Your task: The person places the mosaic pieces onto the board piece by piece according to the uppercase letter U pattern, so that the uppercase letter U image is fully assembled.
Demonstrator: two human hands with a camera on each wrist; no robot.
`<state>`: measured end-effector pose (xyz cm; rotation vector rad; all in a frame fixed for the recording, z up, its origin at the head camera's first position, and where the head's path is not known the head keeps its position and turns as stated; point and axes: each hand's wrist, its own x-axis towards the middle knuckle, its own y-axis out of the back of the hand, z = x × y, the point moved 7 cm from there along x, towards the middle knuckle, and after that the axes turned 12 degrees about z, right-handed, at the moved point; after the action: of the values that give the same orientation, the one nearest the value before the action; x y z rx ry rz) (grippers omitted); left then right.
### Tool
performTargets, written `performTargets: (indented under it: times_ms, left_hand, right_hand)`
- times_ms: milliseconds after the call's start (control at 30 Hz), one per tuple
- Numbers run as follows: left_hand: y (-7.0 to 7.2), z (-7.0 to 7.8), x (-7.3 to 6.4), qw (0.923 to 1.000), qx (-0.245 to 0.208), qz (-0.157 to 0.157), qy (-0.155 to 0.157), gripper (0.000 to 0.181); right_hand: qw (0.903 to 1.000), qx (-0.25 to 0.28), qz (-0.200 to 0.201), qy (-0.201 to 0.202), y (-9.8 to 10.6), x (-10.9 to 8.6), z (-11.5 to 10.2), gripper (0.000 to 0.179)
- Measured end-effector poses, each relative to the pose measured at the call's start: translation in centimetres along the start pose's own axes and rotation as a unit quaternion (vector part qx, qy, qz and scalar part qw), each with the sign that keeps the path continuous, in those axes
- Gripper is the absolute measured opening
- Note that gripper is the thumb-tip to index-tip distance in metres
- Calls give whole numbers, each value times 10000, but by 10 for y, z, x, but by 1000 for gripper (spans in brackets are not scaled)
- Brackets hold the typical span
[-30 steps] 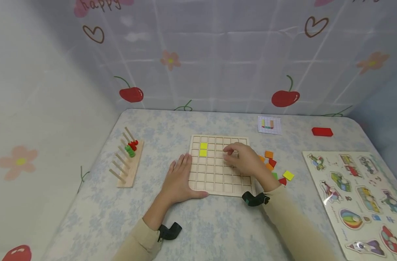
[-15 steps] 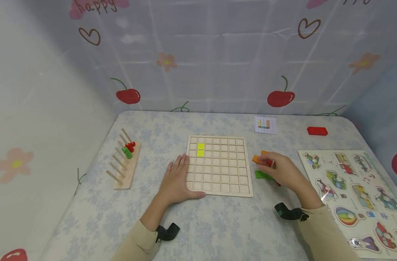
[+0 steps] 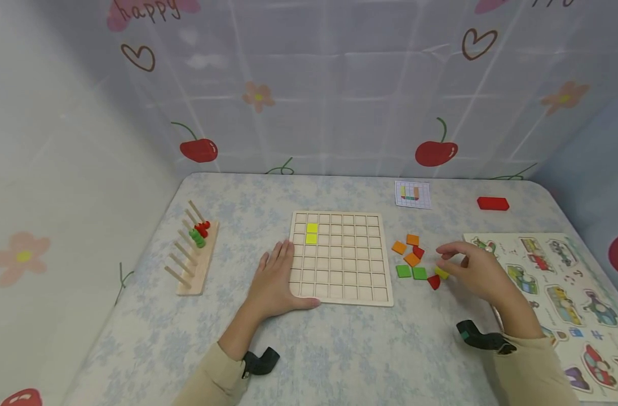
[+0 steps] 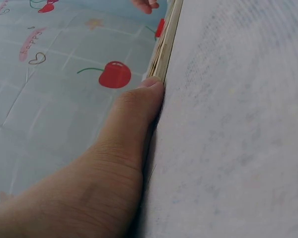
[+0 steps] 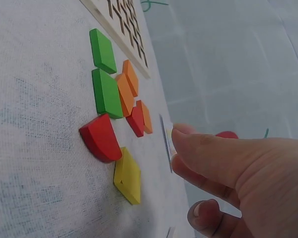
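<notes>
clock read from centre of the wooden grid board [image 3: 348, 262], 12 at top of head view. board is laid flat on the patterned tablecloth [image 3: 349, 352]. its edges are touched by the left hand [image 3: 272, 282]: fingers straight at 9, thumb spread along the near edge at 7, nothing seen gripped. thumb tip is seen against the board's side in left wrist view. right hand [image 3: 475, 273] is held at 3, above the loose yellow tile [image 5: 128, 177]; thumb and fingers half bent, small gap at the tips, nothing seen between them. tile is rested on the tablecloth, apart from the fingers in right wrist view. in the board, toward 10, two yellow tiles [image 3: 311, 238] are seated in neighbouring cells, second column from the 9 side. at 3, between board and right hand, are scattered three orange tiles [image 3: 398, 247], two green tiles [image 3: 419, 273] and two red pieces [image 3: 434, 282]. pattern card [image 3: 413, 195] is placed at 2, red block [image 3: 493, 203] farther out between 2 and 3. peg stand [image 3: 203, 268] with red beads [image 3: 201, 230] and green beads [image 3: 197, 238] is stood at 9, puzzle board [image 3: 544, 279] between 3 and 4.
</notes>
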<state>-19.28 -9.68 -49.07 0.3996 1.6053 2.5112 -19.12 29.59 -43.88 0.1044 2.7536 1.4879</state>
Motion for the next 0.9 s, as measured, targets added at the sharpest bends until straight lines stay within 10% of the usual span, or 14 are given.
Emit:
performTargets:
  times_ms: [900]
  left_hand:
    - [0, 0, 0, 10000, -32, 10, 27, 142]
  right_hand:
    - [9998, -207, 35, -24, -5, -3, 20, 35]
